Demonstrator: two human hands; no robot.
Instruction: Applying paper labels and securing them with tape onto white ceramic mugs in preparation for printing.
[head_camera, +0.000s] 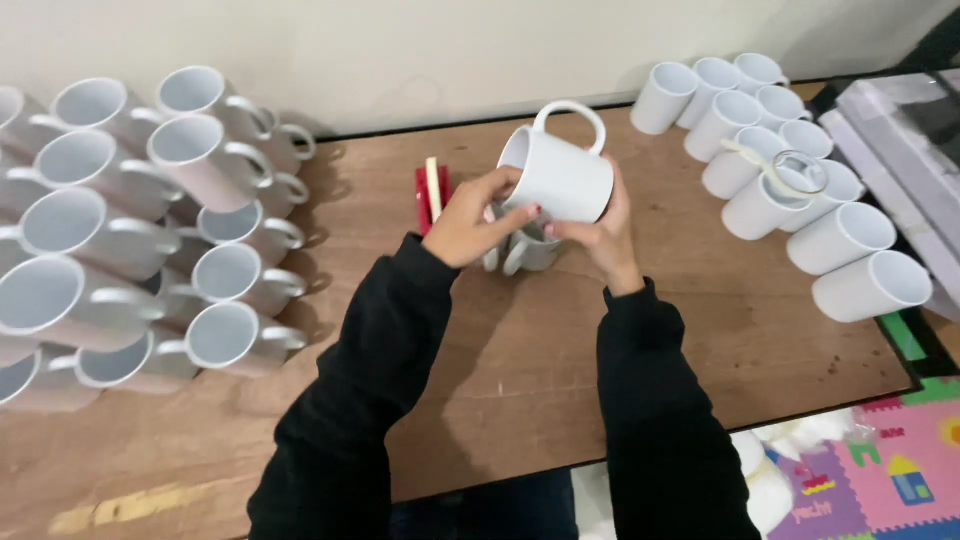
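a brown table (700, 330) carries stacked mugs (130, 230) left, more mugs (800, 200) right. above its middle, left hand (470, 220) and right hand (600, 235) grip a white mug (562, 178) sideways; perhaps another mug (530, 250) beneath.

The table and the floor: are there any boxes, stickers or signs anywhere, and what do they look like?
Flat pale grey boxes: stacked at the table's right edge, long and rectangular.
Red holder: on the table left of the hands, small, with a cream strip standing in it; whether it is a package is unclear.
Foam play mat: on the floor, bottom right, pink, purple and green squares with small pictures.
No screens or wall signs show.
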